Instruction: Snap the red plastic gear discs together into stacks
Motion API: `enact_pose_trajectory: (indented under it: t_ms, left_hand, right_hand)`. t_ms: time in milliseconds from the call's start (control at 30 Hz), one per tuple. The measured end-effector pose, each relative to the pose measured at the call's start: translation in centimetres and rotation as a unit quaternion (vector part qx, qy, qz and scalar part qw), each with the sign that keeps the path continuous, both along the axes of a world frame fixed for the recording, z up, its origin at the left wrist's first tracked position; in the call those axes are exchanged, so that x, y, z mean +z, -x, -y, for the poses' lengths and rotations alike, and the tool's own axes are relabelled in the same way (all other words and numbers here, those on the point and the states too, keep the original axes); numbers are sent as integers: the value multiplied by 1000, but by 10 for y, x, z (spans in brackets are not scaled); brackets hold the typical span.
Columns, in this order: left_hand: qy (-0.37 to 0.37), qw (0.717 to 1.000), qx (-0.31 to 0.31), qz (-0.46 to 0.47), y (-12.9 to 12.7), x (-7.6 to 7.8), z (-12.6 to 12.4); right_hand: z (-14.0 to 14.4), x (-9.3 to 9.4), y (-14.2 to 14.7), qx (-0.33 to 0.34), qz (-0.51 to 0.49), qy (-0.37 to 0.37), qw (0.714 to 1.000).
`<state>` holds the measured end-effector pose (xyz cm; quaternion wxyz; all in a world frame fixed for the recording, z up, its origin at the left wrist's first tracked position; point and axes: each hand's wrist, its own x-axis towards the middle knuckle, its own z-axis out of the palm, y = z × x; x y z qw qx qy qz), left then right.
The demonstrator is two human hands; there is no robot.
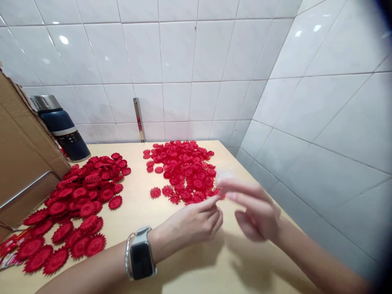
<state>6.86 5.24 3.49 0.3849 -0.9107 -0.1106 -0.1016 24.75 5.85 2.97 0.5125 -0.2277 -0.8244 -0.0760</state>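
Two heaps of red toothed plastic discs lie on a pale wooden table [137,212]: a flat pile [183,169] at the back centre and a bigger, stacked pile [79,200] on the left. My left hand [192,224], wearing a watch and a bracelet, reaches toward the near edge of the centre pile, its forefinger touching a red disc [221,196]. My right hand [254,208] is beside it, blurred, fingers extended toward the same disc. A small clear, whitish item [225,175] shows just above the right fingers; whether it is held is unclear.
A dark blue flask [63,128] with a steel lid stands at the back left. A brown cardboard box [21,155] leans along the left edge. White tiled walls close the back and right side. A metal strip [139,118] hangs on the back wall.
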Motion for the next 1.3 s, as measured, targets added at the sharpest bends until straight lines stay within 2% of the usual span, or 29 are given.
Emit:
enact_pose_trajectory:
  t_ms: [67, 100, 133, 200, 267, 367, 467, 600, 733, 867, 1000, 1133, 1300]
  left_hand:
    - [51, 998, -12, 19, 4, 3, -6]
    - [122, 991, 1, 59, 4, 4, -10]
    - [215, 970, 19, 114, 5, 4, -14]
    - [396, 889, 51, 222, 6, 4, -21]
    - [496, 817, 65, 287, 9, 3, -29]
    - [537, 774, 76, 327, 15, 2, -37]
    - [572, 731, 88, 361, 18, -1, -43]
    - [602, 695, 96, 382, 18, -3, -44]
    - [629, 674, 93, 375, 15, -3, -41]
    - [647, 672, 83, 351, 12, 2, -36]
    - [633, 694, 85, 333, 11, 8, -32]
    - [604, 718, 98, 331, 10, 9, -30]
    - [588, 734, 101, 325, 10, 8, -28]
  right_hand:
    - [-17, -1, -13, -70, -58, 23, 996]
    - [-26, -2, -19, -101, -72, 44, 991]
    - [-34, -4, -24, -126, -81, 68, 986]
    - [-47, -8, -31, -163, -78, 116, 977]
    - [-55, -14, -35, -180, -60, 155, 969]
    - [-58, -22, -38, -180, -37, 192, 964]
    - [-55, -23, -36, -157, -48, 195, 967]
    - [-38, -16, -19, -68, -90, 189, 975]
    - [-15, -11, 7, 42, -65, 205, 976]
    - [-6, -13, 19, 90, -37, 194, 976]
    - [-8, -15, 17, 98, -42, 178, 978]
    - [-10, -15, 13, 72, -67, 152, 984]
    - [-8, -11, 15, 66, -56, 123, 989]
